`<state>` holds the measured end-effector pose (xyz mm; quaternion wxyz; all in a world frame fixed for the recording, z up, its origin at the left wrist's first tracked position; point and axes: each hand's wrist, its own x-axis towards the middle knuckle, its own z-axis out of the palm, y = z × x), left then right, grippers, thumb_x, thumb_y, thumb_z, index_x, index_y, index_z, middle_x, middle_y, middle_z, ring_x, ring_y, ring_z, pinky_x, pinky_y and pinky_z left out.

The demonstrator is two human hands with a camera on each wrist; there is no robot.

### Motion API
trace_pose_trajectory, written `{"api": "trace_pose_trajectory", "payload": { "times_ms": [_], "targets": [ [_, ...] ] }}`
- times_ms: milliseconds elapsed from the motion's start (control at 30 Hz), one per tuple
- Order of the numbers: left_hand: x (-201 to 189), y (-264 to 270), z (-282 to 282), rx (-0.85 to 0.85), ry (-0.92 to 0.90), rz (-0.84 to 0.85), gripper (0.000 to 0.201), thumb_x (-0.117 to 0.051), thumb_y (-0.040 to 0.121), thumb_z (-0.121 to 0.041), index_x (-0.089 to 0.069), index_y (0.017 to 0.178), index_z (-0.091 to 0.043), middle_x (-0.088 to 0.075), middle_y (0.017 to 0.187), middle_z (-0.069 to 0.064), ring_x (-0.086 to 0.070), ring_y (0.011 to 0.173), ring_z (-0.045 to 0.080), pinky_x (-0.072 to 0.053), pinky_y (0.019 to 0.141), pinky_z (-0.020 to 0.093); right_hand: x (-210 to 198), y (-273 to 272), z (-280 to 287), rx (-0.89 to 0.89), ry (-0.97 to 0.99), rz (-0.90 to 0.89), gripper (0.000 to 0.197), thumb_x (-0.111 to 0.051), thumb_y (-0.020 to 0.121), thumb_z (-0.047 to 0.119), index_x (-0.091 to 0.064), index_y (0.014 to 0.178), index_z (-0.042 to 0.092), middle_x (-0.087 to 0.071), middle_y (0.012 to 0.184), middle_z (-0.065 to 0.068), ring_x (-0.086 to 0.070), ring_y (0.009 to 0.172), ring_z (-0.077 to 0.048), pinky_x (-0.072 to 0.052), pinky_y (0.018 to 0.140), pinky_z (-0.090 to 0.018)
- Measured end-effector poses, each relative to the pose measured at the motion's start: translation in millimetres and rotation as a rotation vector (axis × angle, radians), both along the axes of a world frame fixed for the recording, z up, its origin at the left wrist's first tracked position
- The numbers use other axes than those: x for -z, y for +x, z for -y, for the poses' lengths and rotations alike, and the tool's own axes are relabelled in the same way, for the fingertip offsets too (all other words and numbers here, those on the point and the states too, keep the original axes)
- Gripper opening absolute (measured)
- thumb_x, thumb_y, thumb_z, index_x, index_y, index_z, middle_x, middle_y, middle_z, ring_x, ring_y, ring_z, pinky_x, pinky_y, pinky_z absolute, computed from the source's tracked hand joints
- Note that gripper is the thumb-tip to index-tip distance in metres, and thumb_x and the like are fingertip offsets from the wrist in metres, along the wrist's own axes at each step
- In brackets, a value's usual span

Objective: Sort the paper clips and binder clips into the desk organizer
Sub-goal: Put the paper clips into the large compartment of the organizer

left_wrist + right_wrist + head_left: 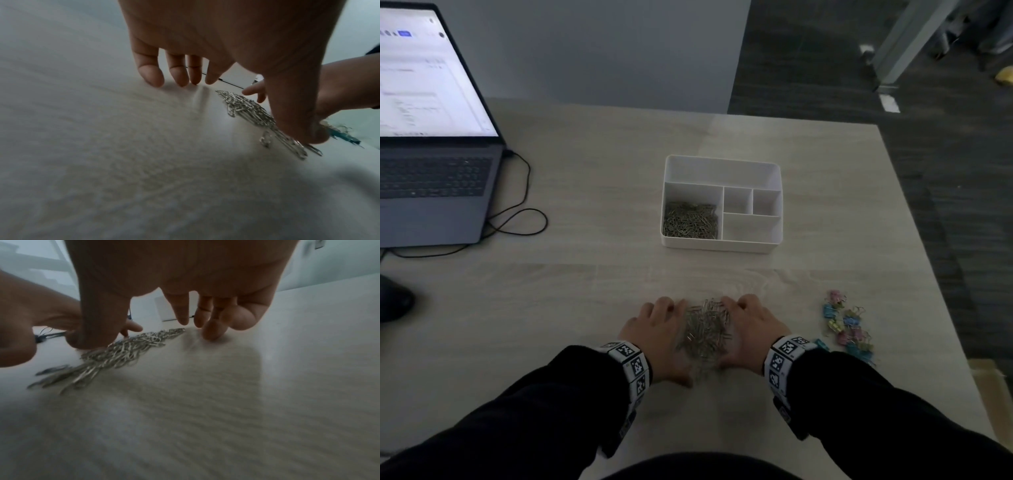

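Fingertips [152, 76] of the left hand [657, 330] and of the right hand [751, 327] touch the pale table [592, 308], fingers spread and only gently bent, cupping a loose heap of silver paper clips [705, 334] from either side without gripping any. The heap lies directly between the two palms, its long axis running away from the person toward the desk organizer [774, 245], so both hands are equally near and each thumb sits at the heap's near end. A scoop seems to be the next move, and it would call for the palms to close inward under the clips. The organizer stands well beyond the fingertips, its large left compartment already holding paper clips, the other compartments bare. Pastel binder clips [847, 327] lie scattered to the right, just past the right wrist, untouched. A laptop [431, 192] and its cable [524, 205] sit far left.
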<state>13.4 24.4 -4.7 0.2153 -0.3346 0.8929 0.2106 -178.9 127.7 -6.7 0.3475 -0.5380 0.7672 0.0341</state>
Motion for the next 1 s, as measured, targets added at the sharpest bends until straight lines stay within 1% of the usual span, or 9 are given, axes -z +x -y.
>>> {"api": "trace_pose_trajectory", "payload": {
  "times_ms": [100, 167, 233, 333, 467, 600, 767, 867, 1000],
  "targets": [
    [6.6, -5.5, -5.2, 0.031, -0.01, -0.011, 0.118, -0.059, 0.052, -0.078, -0.009, 0.145, -0.026, -0.022, 0.137, 0.001, -0.037, 0.119, 0.028, -0.049, 0.092, 0.045, 4.9, 10.3, -2.9, -0.09, -0.027, -0.018, 0.114, -0.07, 0.05, 0.073, -0.013, 0.142, 0.036, -0.026, 0.128, 0.001, -0.045, 0.115, -0.028, -0.045, 0.1, -0.046],
    [10.5, -11.4, -5.6, -0.001, 0.028, -0.059, 0.098, -0.063, 0.064, -0.065, -0.018, 0.142, -0.028, -0.027, 0.132, 0.002, -0.042, 0.114, 0.028, -0.05, 0.091, 0.044, 8.9, 15.4, -2.8, -0.105, -0.065, -0.003, 0.106, -0.069, 0.057, 0.069, -0.016, 0.142, 0.036, -0.027, 0.127, -0.001, -0.048, 0.112, -0.031, -0.046, 0.099, -0.045],
    [11.0, -18.2, -2.3, -0.02, 0.092, -0.117, 0.079, -0.067, 0.068, -0.052, -0.03, 0.135, -0.03, -0.033, 0.124, 0.003, -0.052, 0.105, 0.03, -0.05, 0.091, 0.044, 10.1, 16.8, 1.1, -0.089, -0.087, 0.046, 0.095, -0.071, 0.063, 0.06, -0.023, 0.141, 0.035, -0.031, 0.125, -0.004, -0.053, 0.106, -0.032, -0.047, 0.098, -0.043],
    [9.8, -25.6, 6.7, -0.02, 0.124, -0.132, 0.059, -0.067, 0.076, -0.039, -0.042, 0.129, -0.027, -0.038, 0.119, 0.004, -0.061, 0.093, 0.031, -0.052, 0.087, 0.043, 8.9, 17.6, 9.8, -0.071, -0.098, 0.094, 0.071, -0.07, 0.076, 0.042, -0.037, 0.137, 0.026, -0.038, 0.121, -0.006, -0.057, 0.1, -0.032, -0.049, 0.093, -0.041],
    [9.2, -33.3, 14.3, -0.02, 0.124, -0.148, 0.037, -0.06, 0.084, -0.034, -0.052, 0.119, -0.024, -0.043, 0.115, 0.005, -0.062, 0.09, 0.031, -0.051, 0.082, 0.041, 5.3, 17.0, 20.9, -0.049, -0.071, 0.105, 0.043, -0.062, 0.084, 0.031, -0.05, 0.123, 0.019, -0.043, 0.116, -0.007, -0.057, 0.096, -0.032, -0.049, 0.084, -0.036],
    [9.8, -41.6, 18.4, -0.019, 0.132, -0.125, 0.028, -0.056, 0.088, -0.035, -0.058, 0.111, -0.019, -0.048, 0.11, 0.007, -0.06, 0.092, 0.031, -0.048, 0.078, 0.037, 3.6, 15.8, 30.3, -0.028, -0.044, 0.111, 0.029, -0.055, 0.089, 0.028, -0.054, 0.115, 0.015, -0.047, 0.113, -0.009, -0.056, 0.096, -0.032, -0.045, 0.082, -0.033],
    [11.1, -48.7, 28.5, -0.055, 0.193, -0.13, 0.023, -0.058, 0.085, -0.035, -0.064, 0.1, -0.018, -0.055, 0.104, 0.01, -0.058, 0.096, 0.031, -0.045, 0.084, 0.035, 5.4, 10.9, 42.1, -0.005, -0.026, 0.118, 0.022, -0.055, 0.085, 0.024, -0.058, 0.104, 0.013, -0.053, 0.106, -0.012, -0.056, 0.095, -0.032, -0.041, 0.079, -0.031],
    [6.5, -53.0, 37.2, -0.047, 0.225, -0.153, 0.021, -0.06, 0.084, -0.029, -0.071, 0.099, -0.018, -0.066, 0.102, 0.01, -0.06, 0.099, 0.029, -0.04, 0.082, 0.028, 5.5, 7.3, 49.0, 0.024, -0.043, 0.144, 0.019, -0.058, 0.081, 0.023, -0.062, 0.097, 0.014, -0.059, 0.099, -0.012, -0.058, 0.093, -0.032, -0.042, 0.076, -0.03],
    [1.2, -53.0, 49.1, -0.119, 0.3, -0.225, 0.021, -0.065, 0.081, -0.025, -0.073, 0.1, -0.021, -0.072, 0.103, 0.003, -0.064, 0.097, 0.02, -0.038, 0.075, 0.018, -0.4, 1.3, 56.7, 0.078, -0.093, 0.198, 0.021, -0.063, 0.077, 0.017, -0.067, 0.098, 0.013, -0.064, 0.1, -0.012, -0.058, 0.096, -0.029, -0.042, 0.079, -0.029]
  ]
}}
